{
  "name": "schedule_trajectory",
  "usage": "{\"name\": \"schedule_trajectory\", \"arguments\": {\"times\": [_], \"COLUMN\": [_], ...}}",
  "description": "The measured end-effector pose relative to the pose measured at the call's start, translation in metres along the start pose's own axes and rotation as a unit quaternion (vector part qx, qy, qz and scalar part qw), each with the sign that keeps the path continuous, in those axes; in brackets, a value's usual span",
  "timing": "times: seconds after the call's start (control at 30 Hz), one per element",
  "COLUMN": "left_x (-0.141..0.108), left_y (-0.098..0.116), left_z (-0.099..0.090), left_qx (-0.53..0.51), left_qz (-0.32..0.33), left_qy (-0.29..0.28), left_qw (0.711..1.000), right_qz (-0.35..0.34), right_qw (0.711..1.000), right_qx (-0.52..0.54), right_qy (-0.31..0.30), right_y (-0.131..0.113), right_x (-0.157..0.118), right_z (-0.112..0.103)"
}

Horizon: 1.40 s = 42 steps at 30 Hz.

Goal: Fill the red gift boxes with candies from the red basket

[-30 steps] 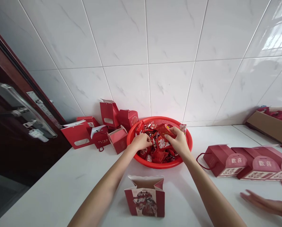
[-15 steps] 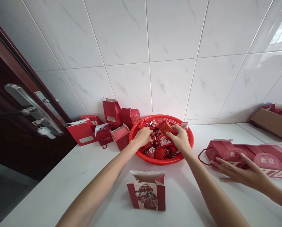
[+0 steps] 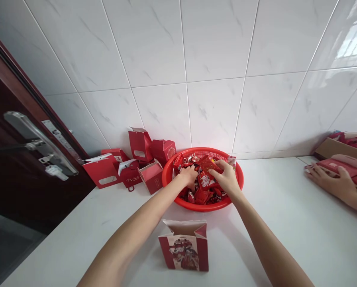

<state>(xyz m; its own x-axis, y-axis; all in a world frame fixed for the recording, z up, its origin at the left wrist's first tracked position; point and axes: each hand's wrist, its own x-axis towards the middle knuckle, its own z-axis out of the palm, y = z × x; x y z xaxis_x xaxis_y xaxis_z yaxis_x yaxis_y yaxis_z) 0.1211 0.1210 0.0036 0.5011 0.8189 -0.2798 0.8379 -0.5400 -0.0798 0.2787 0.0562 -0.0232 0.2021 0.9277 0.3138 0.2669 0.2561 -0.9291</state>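
Red-wrapped candies (image 3: 203, 196) fill a red plastic basket (image 3: 208, 207) by the tiled wall. Into the left part of the pile reaches my left hand (image 3: 189, 176), its fingers curled down among the wrappers; what they grip, if anything, is hidden. My right hand (image 3: 227, 177) pinches a red candy packet (image 3: 207, 164) at the basket's right side. Between my forearms an open-topped red paper gift box (image 3: 183, 252) with a printed picture stands upright on the white table.
Several red gift boxes (image 3: 152, 177) cluster left of the basket. At the right, another person's hand (image 3: 335, 181) rests on a red box (image 3: 341, 163), near a cardboard carton (image 3: 328, 148). A dark door with a metal handle (image 3: 41, 145) stands at the left.
My left hand has shifted slightly right and deeper into the candies. My right hand keeps its pinch on the packet. The other person's hand and the red boxes have moved away to the right.
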Motion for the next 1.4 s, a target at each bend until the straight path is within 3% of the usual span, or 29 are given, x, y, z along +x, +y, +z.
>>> {"name": "schedule_trajectory", "arguments": {"times": [0.2, 0.43, 0.6, 1.03, 1.23, 1.4], "left_x": [0.003, 0.005, 0.0, 0.001, -0.002, -0.014], "left_y": [-0.004, -0.024, -0.024, -0.004, -0.008, -0.026], "left_z": [0.008, 0.014, 0.015, 0.013, 0.011, 0.011], "left_qx": [-0.057, -0.212, -0.279, -0.203, -0.268, -0.41], "left_qz": [0.014, 0.065, 0.089, 0.059, 0.041, 0.04], "left_qy": [0.043, 0.04, 0.045, 0.001, 0.055, 0.177], "left_qw": [0.997, 0.974, 0.955, 0.977, 0.961, 0.894], "right_qz": [0.008, 0.017, 0.016, 0.015, 0.025, 0.033], "right_qw": [1.0, 1.0, 1.0, 1.0, 1.0, 0.999], "right_qx": [0.0, 0.003, 0.013, -0.003, -0.005, -0.006], "right_qy": [-0.004, 0.001, -0.001, -0.002, -0.001, 0.015], "right_y": [0.002, 0.001, 0.001, -0.001, -0.001, 0.0], "right_x": [0.001, 0.001, 0.0, 0.0, -0.001, 0.001], "right_z": [0.0, 0.0, -0.001, -0.004, -0.005, -0.004]}}
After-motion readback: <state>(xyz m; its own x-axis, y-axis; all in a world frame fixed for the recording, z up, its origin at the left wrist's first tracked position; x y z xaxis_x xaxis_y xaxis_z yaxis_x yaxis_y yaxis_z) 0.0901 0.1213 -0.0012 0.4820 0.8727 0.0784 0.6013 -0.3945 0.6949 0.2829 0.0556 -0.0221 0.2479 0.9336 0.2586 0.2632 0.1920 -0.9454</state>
